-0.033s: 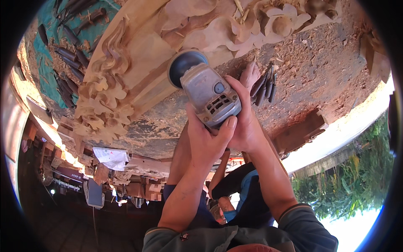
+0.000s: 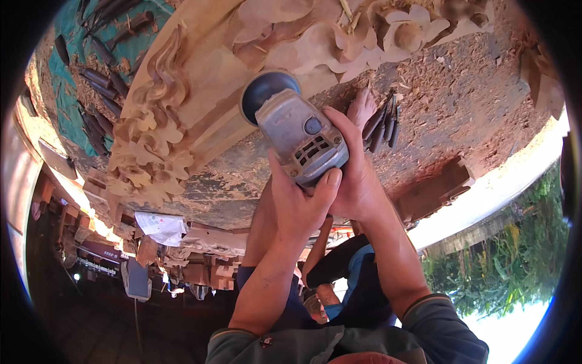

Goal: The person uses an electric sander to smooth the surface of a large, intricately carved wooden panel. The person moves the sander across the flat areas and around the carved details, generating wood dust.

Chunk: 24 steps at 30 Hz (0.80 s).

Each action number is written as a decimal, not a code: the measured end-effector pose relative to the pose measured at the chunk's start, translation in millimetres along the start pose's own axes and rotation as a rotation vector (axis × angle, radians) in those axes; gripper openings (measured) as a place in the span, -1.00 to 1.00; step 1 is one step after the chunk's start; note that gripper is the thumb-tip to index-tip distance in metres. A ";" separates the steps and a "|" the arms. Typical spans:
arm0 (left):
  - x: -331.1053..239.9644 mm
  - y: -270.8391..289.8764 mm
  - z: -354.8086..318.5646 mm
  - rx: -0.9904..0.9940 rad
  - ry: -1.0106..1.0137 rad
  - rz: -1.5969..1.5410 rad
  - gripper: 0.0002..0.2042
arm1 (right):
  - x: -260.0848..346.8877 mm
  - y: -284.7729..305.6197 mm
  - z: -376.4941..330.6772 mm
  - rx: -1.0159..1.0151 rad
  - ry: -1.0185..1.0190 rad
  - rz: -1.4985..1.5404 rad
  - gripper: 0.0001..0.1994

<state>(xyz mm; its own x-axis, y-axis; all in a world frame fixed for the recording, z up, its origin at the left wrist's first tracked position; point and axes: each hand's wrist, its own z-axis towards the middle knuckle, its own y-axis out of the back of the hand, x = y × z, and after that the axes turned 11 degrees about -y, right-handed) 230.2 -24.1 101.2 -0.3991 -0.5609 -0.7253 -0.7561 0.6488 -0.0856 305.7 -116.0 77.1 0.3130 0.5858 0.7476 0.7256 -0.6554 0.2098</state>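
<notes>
Both of my hands are wrapped round a grey power sander with a round dark pad. My left hand is closed on the lower left of its body, and my right hand grips the right side. Some fingers are hidden beneath the tool. The pad lies over a smooth part of a pale carved wooden panel, its edge against or just above the wood; I cannot tell which. Carved scrolls run down the panel's left side, and carved flowers line the far edge.
Dark-handled carving tools lie right of a bare foot. More tools lie on a green cloth at left. Wood shavings cover the floor. A wooden block lies right. Another person sits behind my arms.
The sander has tilted slightly, its pad shifting a little up and to the left. Both hands keep their hold.
</notes>
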 end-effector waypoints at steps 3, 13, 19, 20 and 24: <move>-3.5 -0.9 5.3 0.065 -0.011 -0.034 -0.21 | 15.2 10.0 3.0 -0.014 -0.034 -0.062 0.02; -9.3 -4.4 18.6 0.218 -0.032 0.099 -0.31 | 27.8 33.6 10.1 0.104 -0.282 0.131 -0.04; -15.2 -15.5 32.2 0.224 -0.007 0.015 -0.32 | 34.4 33.5 20.5 -0.025 -0.310 0.219 -0.03; -16.2 -16.9 33.8 0.219 -0.003 -0.011 -0.32 | 27.4 32.4 18.9 -0.028 -0.274 0.164 -0.02; -6.8 -21.9 17.5 0.156 0.000 0.053 -0.33 | 14.5 45.4 11.1 0.076 -0.227 -0.017 0.02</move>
<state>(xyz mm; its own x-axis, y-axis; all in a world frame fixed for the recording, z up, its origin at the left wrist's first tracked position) 258.6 -25.5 96.1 -0.4365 -0.5236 -0.7317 -0.6440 0.7497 -0.1523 350.0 -132.0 90.5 0.4240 0.6941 0.5817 0.7730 -0.6120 0.1669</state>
